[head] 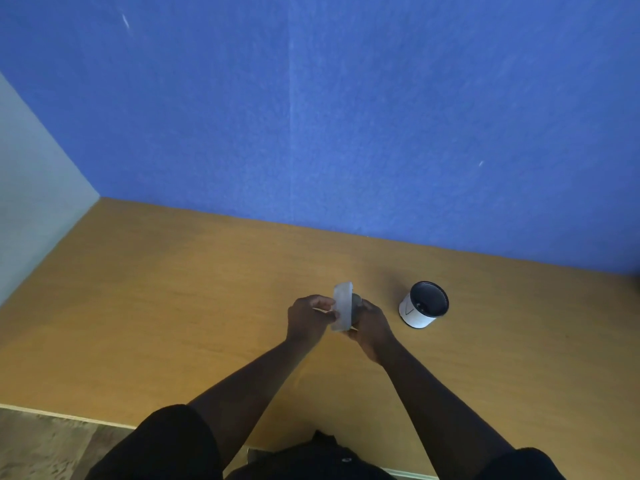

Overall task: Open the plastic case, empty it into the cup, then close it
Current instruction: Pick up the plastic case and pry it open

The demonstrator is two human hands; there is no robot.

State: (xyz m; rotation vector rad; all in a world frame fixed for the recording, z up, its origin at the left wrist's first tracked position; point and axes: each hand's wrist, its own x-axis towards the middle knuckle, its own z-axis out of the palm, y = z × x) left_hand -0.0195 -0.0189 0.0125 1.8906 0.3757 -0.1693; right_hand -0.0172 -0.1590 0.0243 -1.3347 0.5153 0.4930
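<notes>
A translucent plastic case (342, 305) is held on edge above the wooden table (173, 306), between both hands. My left hand (308, 318) grips its left side with the fingers curled over the lid. My right hand (372, 327) holds the right side from behind, where a dark part of the case or its contents shows. Whether the case is open I cannot tell. A white cup (423, 309) with a dark inside stands upright on the table, a short way right of my right hand, and something small lies at its bottom.
A blue wall (346, 116) rises along the table's far edge, and a pale wall (31, 202) closes the left side. The table's near edge runs at the lower left, with floor below it.
</notes>
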